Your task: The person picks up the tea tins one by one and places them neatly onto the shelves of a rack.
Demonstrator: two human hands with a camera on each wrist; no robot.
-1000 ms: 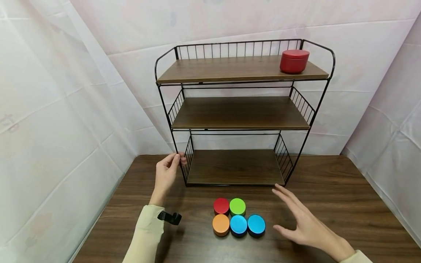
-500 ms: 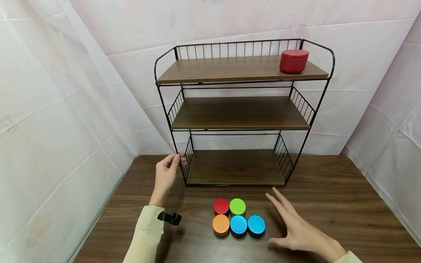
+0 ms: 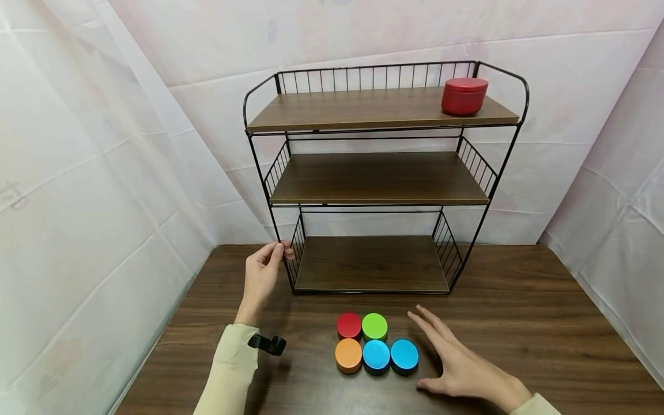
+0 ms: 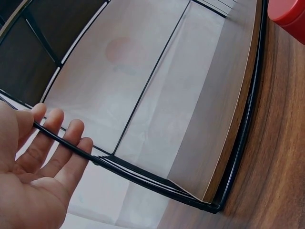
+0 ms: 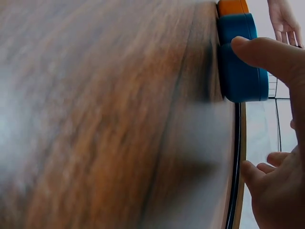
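Note:
My left hand pinches the left front post of a black wire shelf rack, the thumb on one side and the fingers behind it. To the right of a group of round lidded tins, my right hand is spread over the table, thumb and fingers wide apart and holding nothing. Nearest to it is the right-hand blue tin, with its dark blue side showing in the right wrist view. Beside that tin stand another blue tin and an orange tin. Behind them sit a red tin and a green tin.
The rack has three brown wooden boards, among them the middle shelf and the bottom shelf. A larger red tin stands at the right of the top shelf. White cloth hangs around the brown wooden table.
My right hand has moved left and slightly toward me, closer to the right-hand blue tin. The left hand stays on the rack post, and the tins have not moved.

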